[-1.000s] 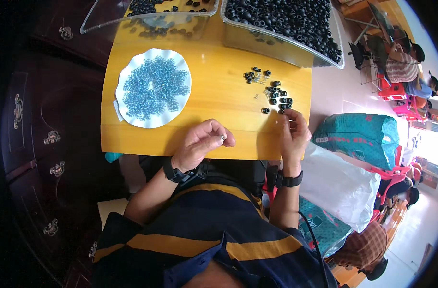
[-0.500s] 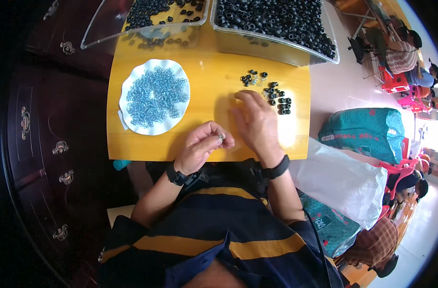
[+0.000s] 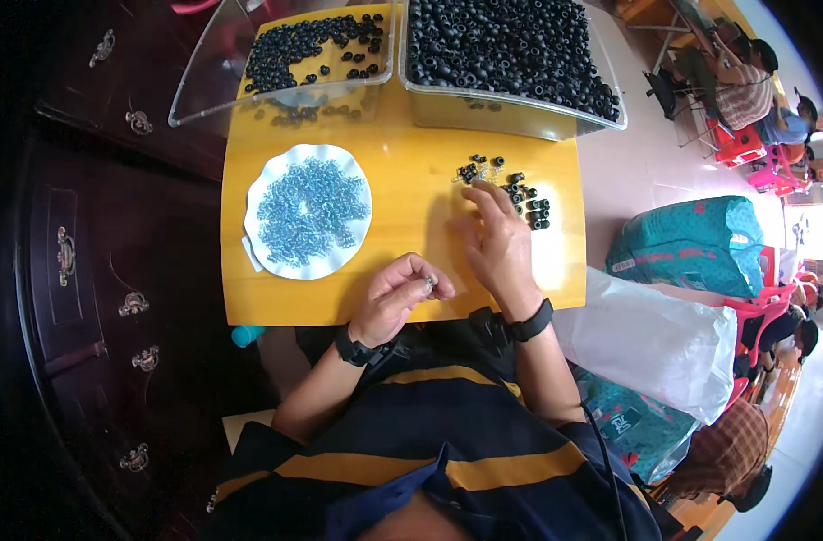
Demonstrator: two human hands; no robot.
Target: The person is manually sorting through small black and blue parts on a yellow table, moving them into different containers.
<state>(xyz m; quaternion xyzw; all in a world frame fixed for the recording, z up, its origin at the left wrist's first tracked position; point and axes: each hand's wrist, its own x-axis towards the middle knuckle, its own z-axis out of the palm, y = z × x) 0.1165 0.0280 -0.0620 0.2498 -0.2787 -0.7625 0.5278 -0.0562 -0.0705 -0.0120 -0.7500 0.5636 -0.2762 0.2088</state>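
Observation:
Near the table's front edge, my left hand (image 3: pixel 399 295) pinches a small shiny clear piece (image 3: pixel 428 282) between thumb and fingertips. Above the table, my right hand (image 3: pixel 501 236) has its fingers stretched and slightly bent, with nothing seen between them. Its fingertips are by a small heap of black round parts and tiny clear pieces (image 3: pixel 489 172). Beside them stand neat rows of black ring-shaped parts (image 3: pixel 538 214), partly next to my right hand. On the left lies a white scalloped plate (image 3: pixel 257 248) heaped with tiny clear bluish pieces (image 3: pixel 308 212).
A clear bin (image 3: pixel 569 114) full of black parts sits at the back of the yellow table (image 3: pixel 402 194). Left of it is another clear bin (image 3: pixel 181 115), sparsely filled. Dark drawers (image 3: pixel 132 243) flank the left; teal and white sacks (image 3: pixel 655 343) the right. People sit farther right.
The whole view has shifted, so the table sits lower and slightly right. My right fingertips are closer to the small heap; my left hand keeps its pinch.

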